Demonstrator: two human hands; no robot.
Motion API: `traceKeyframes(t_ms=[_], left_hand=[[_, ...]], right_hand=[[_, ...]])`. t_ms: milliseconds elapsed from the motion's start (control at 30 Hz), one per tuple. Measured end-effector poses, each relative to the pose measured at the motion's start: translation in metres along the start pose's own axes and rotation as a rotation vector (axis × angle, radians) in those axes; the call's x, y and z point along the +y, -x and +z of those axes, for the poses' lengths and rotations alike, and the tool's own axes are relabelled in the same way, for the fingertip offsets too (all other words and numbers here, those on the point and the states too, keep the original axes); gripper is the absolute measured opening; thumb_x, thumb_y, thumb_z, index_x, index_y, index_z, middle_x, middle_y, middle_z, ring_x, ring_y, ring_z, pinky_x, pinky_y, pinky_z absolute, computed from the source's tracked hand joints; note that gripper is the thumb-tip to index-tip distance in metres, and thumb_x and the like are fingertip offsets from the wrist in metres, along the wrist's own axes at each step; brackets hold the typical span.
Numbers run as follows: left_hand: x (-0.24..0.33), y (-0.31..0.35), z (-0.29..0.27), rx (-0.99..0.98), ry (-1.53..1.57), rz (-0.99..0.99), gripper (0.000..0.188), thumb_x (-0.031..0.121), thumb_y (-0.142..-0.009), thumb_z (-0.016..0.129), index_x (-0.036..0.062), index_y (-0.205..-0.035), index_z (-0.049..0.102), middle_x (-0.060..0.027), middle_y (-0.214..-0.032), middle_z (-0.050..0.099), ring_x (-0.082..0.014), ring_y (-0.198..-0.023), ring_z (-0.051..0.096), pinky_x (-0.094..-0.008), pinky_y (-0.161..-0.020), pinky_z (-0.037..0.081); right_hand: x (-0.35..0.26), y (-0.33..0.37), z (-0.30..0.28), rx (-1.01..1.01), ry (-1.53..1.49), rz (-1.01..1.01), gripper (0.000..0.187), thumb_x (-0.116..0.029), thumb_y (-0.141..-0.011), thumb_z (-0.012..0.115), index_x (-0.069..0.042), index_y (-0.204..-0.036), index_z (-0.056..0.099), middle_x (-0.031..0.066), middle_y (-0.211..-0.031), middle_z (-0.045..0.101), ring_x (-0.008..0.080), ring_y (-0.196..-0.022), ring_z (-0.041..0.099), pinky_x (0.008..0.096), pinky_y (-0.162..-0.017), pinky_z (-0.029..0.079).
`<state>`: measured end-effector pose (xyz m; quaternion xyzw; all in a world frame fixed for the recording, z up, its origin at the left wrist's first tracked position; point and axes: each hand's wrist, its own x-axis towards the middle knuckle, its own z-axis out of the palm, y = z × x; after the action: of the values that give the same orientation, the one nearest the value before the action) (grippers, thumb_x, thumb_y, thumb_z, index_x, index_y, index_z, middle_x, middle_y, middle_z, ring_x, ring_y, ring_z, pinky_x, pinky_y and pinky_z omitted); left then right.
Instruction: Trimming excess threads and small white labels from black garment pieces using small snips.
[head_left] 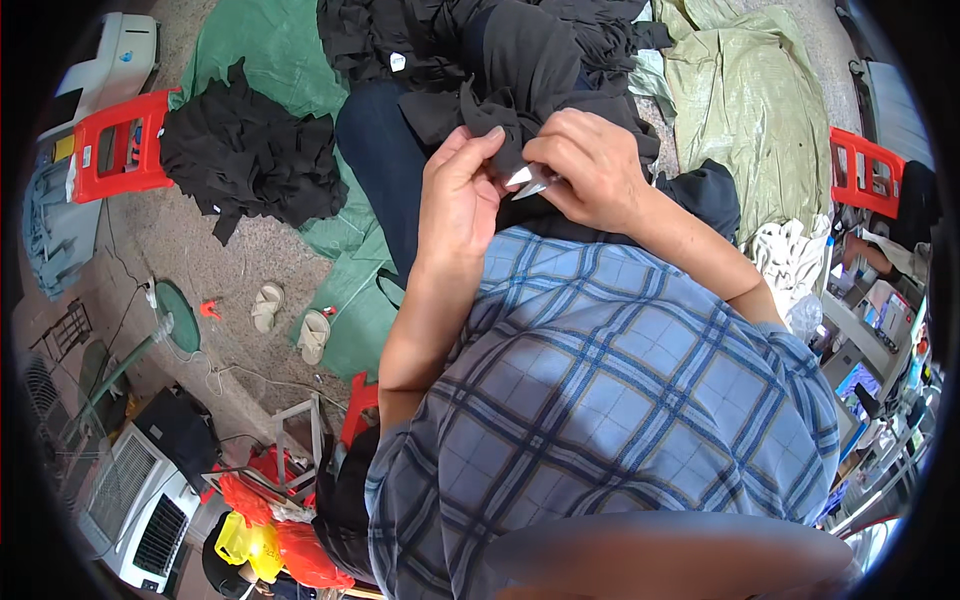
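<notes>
My left hand pinches a black garment between thumb and fingers, above my lap. Close beside it, my right hand is closed around small metal thread snips. Their pointed blades stick out toward my left fingers and stand slightly apart. The handles are hidden inside the right hand. The held cloth drapes over my knees, and I cannot tell which part of the garment is between the fingers.
A black garment pile lies at the left on green sheeting, near a red stool. More black clothes lie ahead. A pale green woven sack and another red stool are at the right. Sandals rest on the floor.
</notes>
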<state>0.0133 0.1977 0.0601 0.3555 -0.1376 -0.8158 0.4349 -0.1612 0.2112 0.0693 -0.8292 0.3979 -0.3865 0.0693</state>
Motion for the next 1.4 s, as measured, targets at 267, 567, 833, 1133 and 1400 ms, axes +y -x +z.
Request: traceKeyframes(t_ms=[267, 567, 833, 1133, 1400], left_hand=[[0.008, 0.018, 0.021, 0.005, 0.02, 0.215, 0.017, 0.004, -0.092, 0.056, -0.001, -0.109, 0.058, -0.0126, -0.104, 0.066, -0.0208, -0.091, 0.067, -0.0353, -0.081, 0.058], [0.006, 0.013, 0.026, -0.038, 0.126, 0.225, 0.017, 0.001, -0.093, 0.054, -0.0026, -0.109, 0.058, -0.0141, -0.105, 0.066, -0.0235, -0.095, 0.068, -0.0368, -0.089, 0.058], [0.002, 0.009, 0.022, -0.028, 0.132, 0.227, 0.018, 0.0, -0.094, 0.053, -0.0039, -0.111, 0.057, -0.0156, -0.106, 0.066, -0.0241, -0.095, 0.068, -0.0381, -0.091, 0.057], [0.0, 0.01, 0.025, -0.032, 0.114, 0.255, 0.018, -0.001, -0.093, 0.053, -0.0052, -0.111, 0.057, -0.0163, -0.105, 0.066, -0.0238, -0.097, 0.067, -0.0395, -0.092, 0.057], [0.0, 0.01, 0.027, -0.017, 0.099, 0.257, 0.018, -0.001, -0.093, 0.053, -0.0055, -0.11, 0.057, -0.0164, -0.105, 0.066, -0.0236, -0.096, 0.067, -0.0397, -0.092, 0.056]], right_hand=[[-0.005, -0.005, -0.021, 0.133, -0.092, 0.224, 0.035, -0.019, -0.079, 0.072, -0.005, -0.108, 0.059, 0.0088, -0.087, 0.06, 0.0233, -0.069, 0.06, 0.0321, -0.059, 0.048], [-0.005, -0.001, -0.022, 0.168, 0.111, 0.221, 0.03, -0.013, -0.076, 0.074, -0.007, -0.103, 0.062, 0.0069, -0.089, 0.061, 0.0248, -0.078, 0.062, 0.0336, -0.063, 0.051], [-0.004, -0.001, -0.022, 0.2, 0.12, 0.242, 0.026, -0.015, -0.076, 0.074, -0.007, -0.099, 0.063, 0.0059, -0.088, 0.061, 0.0237, -0.078, 0.062, 0.0325, -0.063, 0.051], [-0.001, -0.001, -0.017, 0.234, 0.166, 0.195, 0.026, -0.015, -0.076, 0.073, -0.007, -0.099, 0.063, 0.0049, -0.087, 0.059, 0.0225, -0.075, 0.06, 0.0313, -0.061, 0.05], [0.0, -0.002, -0.015, 0.257, 0.221, 0.157, 0.025, -0.014, -0.075, 0.073, -0.008, -0.097, 0.063, 0.0044, -0.084, 0.059, 0.0202, -0.072, 0.06, 0.0304, -0.058, 0.049]])
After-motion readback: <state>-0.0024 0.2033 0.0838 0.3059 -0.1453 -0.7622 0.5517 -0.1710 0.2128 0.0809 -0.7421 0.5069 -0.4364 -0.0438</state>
